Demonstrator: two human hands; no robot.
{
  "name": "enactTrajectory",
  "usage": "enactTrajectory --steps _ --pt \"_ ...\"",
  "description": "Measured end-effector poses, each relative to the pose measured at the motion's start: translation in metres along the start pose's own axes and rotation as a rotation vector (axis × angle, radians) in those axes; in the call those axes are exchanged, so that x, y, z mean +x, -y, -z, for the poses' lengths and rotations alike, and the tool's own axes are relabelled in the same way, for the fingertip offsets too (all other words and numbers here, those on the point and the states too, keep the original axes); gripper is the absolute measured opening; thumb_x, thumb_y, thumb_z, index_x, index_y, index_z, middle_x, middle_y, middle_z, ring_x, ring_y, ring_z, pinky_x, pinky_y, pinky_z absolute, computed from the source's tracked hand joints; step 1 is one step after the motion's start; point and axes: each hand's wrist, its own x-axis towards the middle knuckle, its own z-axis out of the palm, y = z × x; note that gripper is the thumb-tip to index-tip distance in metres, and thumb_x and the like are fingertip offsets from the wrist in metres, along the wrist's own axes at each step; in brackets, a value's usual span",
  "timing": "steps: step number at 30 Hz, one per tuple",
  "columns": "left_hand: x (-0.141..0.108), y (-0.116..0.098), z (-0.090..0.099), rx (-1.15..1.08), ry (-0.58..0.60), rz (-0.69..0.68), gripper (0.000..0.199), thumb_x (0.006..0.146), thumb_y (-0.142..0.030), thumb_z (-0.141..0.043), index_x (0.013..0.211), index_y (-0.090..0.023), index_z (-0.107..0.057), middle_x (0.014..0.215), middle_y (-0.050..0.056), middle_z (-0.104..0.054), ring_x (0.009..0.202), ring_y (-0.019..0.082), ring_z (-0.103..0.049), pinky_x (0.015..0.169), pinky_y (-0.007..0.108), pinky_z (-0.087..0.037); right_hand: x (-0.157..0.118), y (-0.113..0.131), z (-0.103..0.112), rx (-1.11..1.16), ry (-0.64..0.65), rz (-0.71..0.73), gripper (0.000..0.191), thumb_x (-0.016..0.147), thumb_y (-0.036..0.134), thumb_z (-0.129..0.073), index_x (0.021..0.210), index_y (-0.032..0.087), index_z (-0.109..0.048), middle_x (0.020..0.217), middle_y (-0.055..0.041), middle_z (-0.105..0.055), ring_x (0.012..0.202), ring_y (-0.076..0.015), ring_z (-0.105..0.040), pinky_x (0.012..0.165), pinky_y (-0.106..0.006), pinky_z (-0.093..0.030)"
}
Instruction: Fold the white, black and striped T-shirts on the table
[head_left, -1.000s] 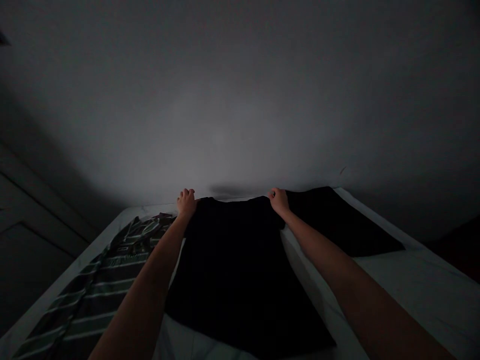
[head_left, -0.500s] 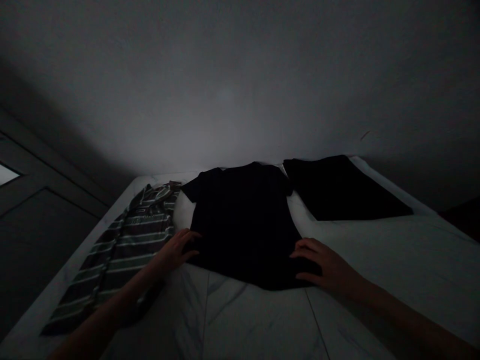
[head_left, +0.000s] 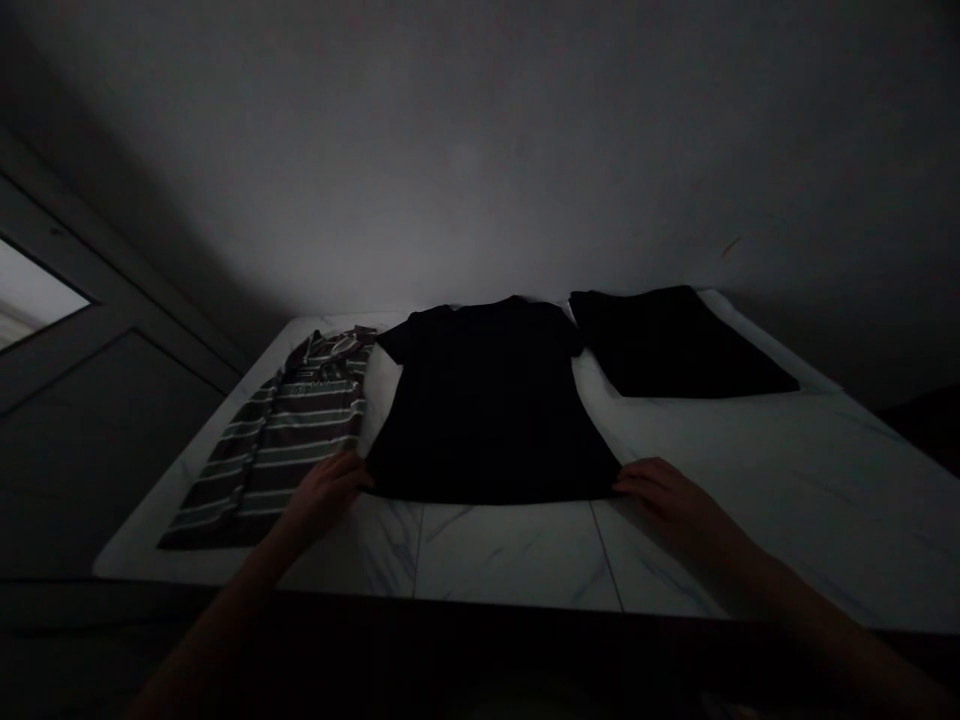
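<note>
The pale, marbled table [head_left: 787, 480] runs along the wall, and the black T-shirt [head_left: 487, 410] lies spread in its middle, collar towards the wall and hem towards me. To its left is the striped garment [head_left: 289, 450]; to its right, near the sleeve, lies a black cloth [head_left: 675, 345]. I judge the step in hand to be straightening the hem; the next move seems to call for an even outward pull, both corners level. My left hand [head_left: 334, 485] is closed at the left hem corner, my right hand [head_left: 658, 487] at the right; both appear to pinch the fabric, thumbs too dark to make out.
</note>
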Motion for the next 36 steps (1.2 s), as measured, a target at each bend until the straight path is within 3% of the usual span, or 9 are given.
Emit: enactTrajectory --steps 7,14,17,20,22,25,28,33,36 --pt "-0.033 -0.019 -0.007 -0.049 -0.004 -0.036 0.028 0.087 -0.008 -0.047 0.089 -0.024 -0.069 0.089 0.004 -0.065 0.086 0.016 -0.061 0.076 0.028 -0.05 -0.022 0.01 0.02 0.063 0.092 -0.019 0.027 0.087 0.02 -0.048 0.097 0.03 -0.071 0.095 -0.0068 -0.072 0.091 -0.0225 -0.068 0.078 -0.039 -0.058" --pt "-0.046 -0.041 0.009 -0.27 0.282 0.052 0.024 0.083 -0.014 -0.051 0.09 -0.028 -0.069 0.089 0.001 -0.069 0.081 0.015 -0.065 0.073 0.025 -0.051 -0.024 0.034 0.048 0.17 0.352 -0.111 0.021 0.084 0.025 -0.055 0.094 0.033 -0.072 0.094 -0.0069 -0.073 0.086 -0.0237 -0.07 0.073 -0.037 -0.059" --pt "-0.023 -0.04 0.028 -0.365 0.413 0.071 0.024 0.081 -0.021 -0.056 0.098 -0.032 -0.069 0.094 -0.002 -0.073 0.082 0.016 -0.067 0.073 0.026 -0.052 0.002 0.039 0.065 0.217 0.505 -0.164 0.019 0.081 0.029 -0.066 0.097 0.034 -0.073 0.096 -0.0054 -0.074 0.084 -0.0227 -0.071 0.073 -0.033 -0.059" --pt "0.037 -0.021 0.043 -0.362 0.464 0.06 0.024 0.086 -0.028 -0.055 0.103 -0.03 -0.071 0.099 0.0 -0.075 0.087 0.018 -0.069 0.077 0.026 -0.051 0.068 0.039 0.07 0.217 0.624 -0.154 0.023 0.08 0.033 -0.07 0.102 0.032 -0.074 0.099 -0.0034 -0.075 0.087 -0.0229 -0.071 0.077 -0.032 -0.057" --pt "0.095 0.004 0.047 -0.304 0.452 0.094 0.023 0.088 -0.03 -0.054 0.1 -0.026 -0.073 0.099 0.002 -0.075 0.09 0.018 -0.069 0.082 0.026 -0.05 0.131 0.037 0.059 0.202 0.628 -0.095 0.022 0.085 0.034 -0.064 0.103 0.029 -0.075 0.102 -0.0038 -0.075 0.093 -0.0231 -0.07 0.084 -0.033 -0.054" --pt "0.177 0.049 0.045 -0.028 0.274 0.342 0.024 0.089 -0.022 -0.051 0.102 -0.02 -0.071 0.106 0.006 -0.073 0.099 0.018 -0.067 0.092 0.026 -0.047 0.23 0.034 0.024 0.145 0.532 -0.055 0.023 0.089 0.026 -0.058 0.104 0.022 -0.076 0.106 -0.0072 -0.075 0.098 -0.023 -0.069 0.09 -0.034 -0.05" --pt "0.224 0.084 0.033 0.171 0.107 0.538 0.031 0.09 -0.015 -0.045 0.114 -0.015 -0.065 0.118 0.013 -0.068 0.112 0.023 -0.062 0.098 0.033 -0.045 0.309 0.035 -0.024 0.074 0.418 -0.095 0.029 0.091 0.019 -0.054 0.112 0.015 -0.073 0.118 -0.0127 -0.071 0.11 -0.0265 -0.065 0.099 -0.037 -0.047" --pt "0.223 0.108 -0.007 0.332 -0.036 0.735 0.035 0.095 -0.031 -0.043 0.12 -0.011 -0.058 0.125 0.023 -0.059 0.118 0.037 -0.055 0.095 0.048 -0.044 0.373 0.042 -0.098 0.044 0.357 -0.076 0.047 0.096 0.024 -0.046 0.137 0.003 -0.054 0.145 -0.0216 -0.05 0.135 -0.0295 -0.046 0.112 -0.041 -0.037" --pt "0.202 0.121 -0.027 0.404 -0.096 0.672 0.035 0.095 -0.038 -0.047 0.117 -0.013 -0.059 0.123 0.021 -0.059 0.118 0.038 -0.053 0.096 0.05 -0.041 0.381 0.038 -0.134 0.016 0.334 -0.026 0.06 0.097 0.036 -0.048 0.146 0.004 -0.043 0.157 -0.0213 -0.028 0.146 -0.0314 -0.027 0.118 -0.045 -0.026"
